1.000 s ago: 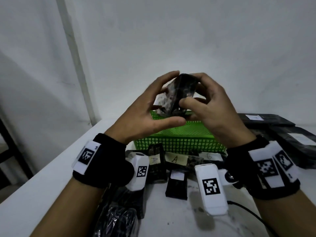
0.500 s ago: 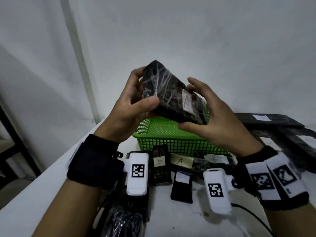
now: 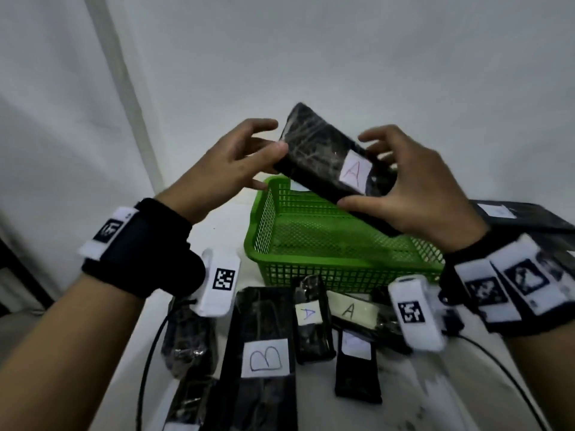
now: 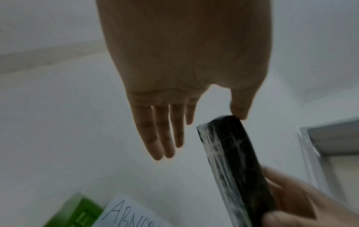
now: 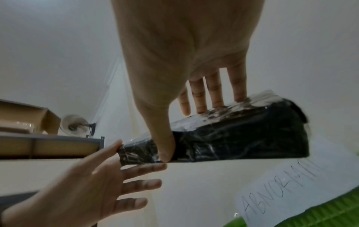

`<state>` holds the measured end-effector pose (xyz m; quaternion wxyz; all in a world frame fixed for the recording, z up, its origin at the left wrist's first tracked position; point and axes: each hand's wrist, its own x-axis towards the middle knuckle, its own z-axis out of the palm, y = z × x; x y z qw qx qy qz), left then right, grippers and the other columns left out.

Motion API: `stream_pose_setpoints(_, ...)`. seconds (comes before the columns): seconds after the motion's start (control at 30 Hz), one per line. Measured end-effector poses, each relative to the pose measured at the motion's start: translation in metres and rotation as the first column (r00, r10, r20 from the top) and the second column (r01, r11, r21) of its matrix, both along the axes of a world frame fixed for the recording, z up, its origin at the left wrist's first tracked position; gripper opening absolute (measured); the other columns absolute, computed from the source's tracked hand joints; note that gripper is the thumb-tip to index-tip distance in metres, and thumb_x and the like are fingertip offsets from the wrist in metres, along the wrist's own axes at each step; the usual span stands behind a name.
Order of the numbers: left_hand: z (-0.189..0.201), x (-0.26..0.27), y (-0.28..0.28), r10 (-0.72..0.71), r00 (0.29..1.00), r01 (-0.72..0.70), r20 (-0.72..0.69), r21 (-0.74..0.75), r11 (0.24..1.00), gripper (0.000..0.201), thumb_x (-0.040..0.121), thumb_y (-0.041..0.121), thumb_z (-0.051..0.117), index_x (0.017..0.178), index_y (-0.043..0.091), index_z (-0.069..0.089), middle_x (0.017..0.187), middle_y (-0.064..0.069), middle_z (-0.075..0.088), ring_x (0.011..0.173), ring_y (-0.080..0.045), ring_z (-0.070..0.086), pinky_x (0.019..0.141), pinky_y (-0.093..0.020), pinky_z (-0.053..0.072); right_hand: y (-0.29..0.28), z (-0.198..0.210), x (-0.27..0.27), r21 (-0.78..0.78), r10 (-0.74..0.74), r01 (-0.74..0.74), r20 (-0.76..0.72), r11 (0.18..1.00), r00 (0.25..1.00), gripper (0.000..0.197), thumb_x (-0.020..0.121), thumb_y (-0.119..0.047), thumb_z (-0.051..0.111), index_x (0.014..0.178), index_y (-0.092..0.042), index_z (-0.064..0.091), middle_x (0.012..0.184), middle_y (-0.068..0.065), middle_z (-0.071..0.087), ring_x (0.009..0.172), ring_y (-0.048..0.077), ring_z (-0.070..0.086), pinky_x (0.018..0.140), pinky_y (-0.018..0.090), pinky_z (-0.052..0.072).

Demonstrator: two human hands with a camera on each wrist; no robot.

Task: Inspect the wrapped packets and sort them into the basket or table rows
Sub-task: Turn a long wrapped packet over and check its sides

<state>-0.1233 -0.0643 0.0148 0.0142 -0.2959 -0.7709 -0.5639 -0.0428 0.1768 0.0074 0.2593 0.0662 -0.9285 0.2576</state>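
Observation:
A black film-wrapped packet [image 3: 323,160] with a white label marked A hangs tilted above the green basket [image 3: 311,269]. My right hand [image 3: 357,169] grips its lower end, thumb on the near edge and fingers on the far edge; the right wrist view shows that hand [image 5: 190,130] on the packet [image 5: 242,138]. My left hand [image 3: 261,144] has straight, spread fingers, and only its thumb tip touches the packet's upper end. The left wrist view shows the same hand [image 4: 202,133] and packet [image 4: 233,161].
Several wrapped packets lie on the white table in front of the basket: a large one marked B [image 3: 264,353] and two marked A [image 3: 311,318]. More black packets [image 3: 522,216] are stacked at the right. A handwritten paper note [image 5: 281,192] lies in the basket. A cable [image 3: 149,353] runs along the left.
The packet has been turned so its A label faces me. My left hand has loosened from a full grip to straight fingers with only the thumb touching. The right hand keeps hold.

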Motion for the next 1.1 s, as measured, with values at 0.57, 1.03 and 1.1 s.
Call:
stream_pose_setpoints(0.57, -0.053, -0.084, 0.019, 0.139, 0.966, -0.248, -0.217, -0.636, 0.730, 0.020, 0.096, 0.030, 0.061, 0.111, 0.018, 0.069, 0.105, 0.000, 0.065, 0.084, -0.013, 0.052, 0.078, -0.022, 0.037, 0.006, -0.045, -0.183, 0.619, -0.143, -0.280, 0.544, 0.733, 0.827, 0.071, 0.072, -0.061, 0.081, 0.128, -0.028, 0.053, 0.125, 0.000, 0.057, 0.100, 0.019, 0.052, 0.077, 0.031, 0.041)
stream_pose_setpoints(1.03, -0.032, -0.065, 0.009, 0.172, 0.966, -0.255, -0.192, -0.621, 0.741, 0.032, 0.093, 0.040, 0.063, 0.121, 0.023, 0.065, 0.126, 0.003, 0.060, 0.093, -0.012, 0.051, 0.079, -0.022, 0.033, 0.010, -0.039, -0.172, 0.589, -0.061, -0.291, 0.503, 0.754, 0.862, 0.078, 0.071, -0.072, 0.074, 0.131, -0.028, 0.053, 0.126, -0.001, 0.057, 0.113, 0.023, 0.056, 0.093, 0.041, 0.050)
stream_pose_setpoints(1.1, -0.024, -0.055, 0.005, 0.201, 0.955, -0.294, -0.220, -0.586, 0.755, 0.031, 0.093, 0.041, 0.064, 0.119, 0.025, 0.065, 0.125, 0.003, 0.060, 0.094, -0.011, 0.052, 0.079, -0.022, 0.033, 0.008, -0.018, -0.159, 0.563, -0.026, -0.264, 0.453, 0.783, 0.891, 0.070, 0.077, -0.069, 0.070, 0.131, -0.028, 0.054, 0.125, -0.002, 0.060, 0.110, 0.022, 0.056, 0.094, 0.041, 0.049)
